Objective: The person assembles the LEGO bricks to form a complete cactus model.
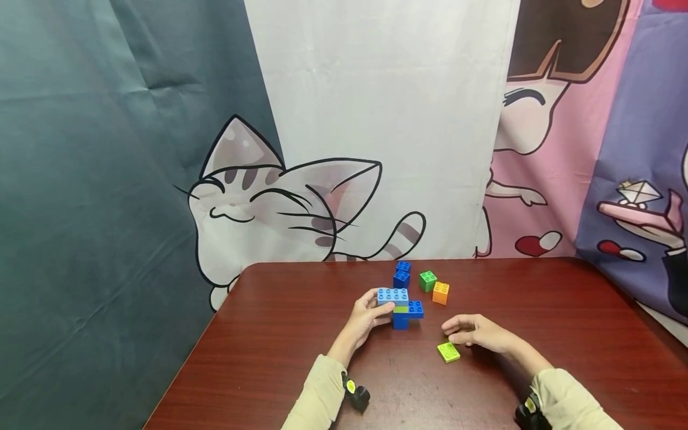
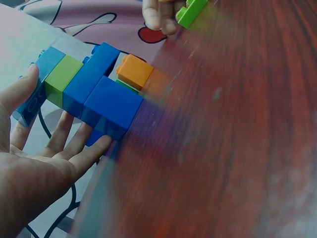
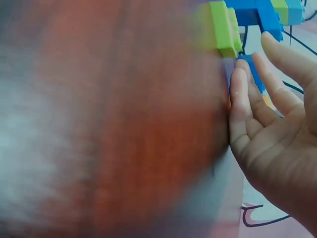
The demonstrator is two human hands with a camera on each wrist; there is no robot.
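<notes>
A stack of bricks stands on the table: a blue block (image 2: pixel 113 106) at the bottom, a longer blue brick (image 1: pixel 415 309) jutting right, a lime layer (image 2: pixel 63 80) and a light blue brick (image 1: pixel 393 296) on top. The left hand (image 1: pixel 362 321) holds the stack's left side, thumb on the near face of the upper bricks and fingers behind. The right hand (image 1: pixel 481 333) hovers low over the table with fingers loosely bent, holding nothing. Just in front of its fingertips a flat lime piece (image 1: pixel 448 352) lies on the table, also visible in the right wrist view.
Behind the stack are two dark blue bricks (image 1: pixel 401 279). A green brick (image 1: pixel 427 280) and an orange brick (image 1: pixel 441 292) sit to their right. The dark red table (image 1: pixel 258 346) ends at a cartoon-printed cloth (image 1: pixel 376 119).
</notes>
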